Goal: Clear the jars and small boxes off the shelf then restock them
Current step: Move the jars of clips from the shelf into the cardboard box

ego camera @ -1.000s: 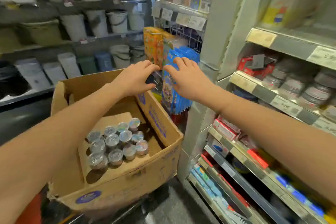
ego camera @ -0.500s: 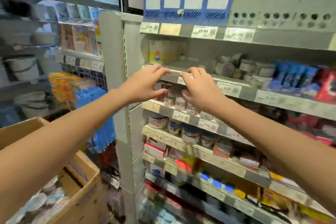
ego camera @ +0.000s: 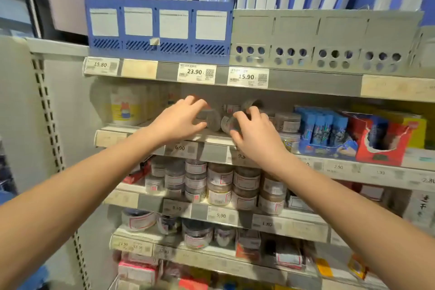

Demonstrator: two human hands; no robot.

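Observation:
Several small clear jars with dark lids lie tipped on the second shelf (ego camera: 213, 153). My left hand (ego camera: 179, 122) reaches in with fingers spread, its fingertips against one tipped jar (ego camera: 211, 120). My right hand (ego camera: 255, 135) has thumb and fingers curled around a neighbouring tipped jar (ego camera: 227, 124). More upright jars (ego camera: 287, 122) stand just right of my right hand. Small blue boxes (ego camera: 324, 128) in a display carton and a torn red carton (ego camera: 382, 143) sit further right on the same shelf.
A white tub with a cartoon label (ego camera: 126, 108) stands at the shelf's left end. The shelf below holds stacked labelled jars (ego camera: 220, 187). Lower shelves carry bigger jars (ego camera: 197, 235) and packets. Blue and grey file holders (ego camera: 157, 30) fill the top shelf.
My view swung from the cardboard box of jars up to the shelving. Both hands rose from the lower jar shelf and reached into the second shelf onto the tipped jars.

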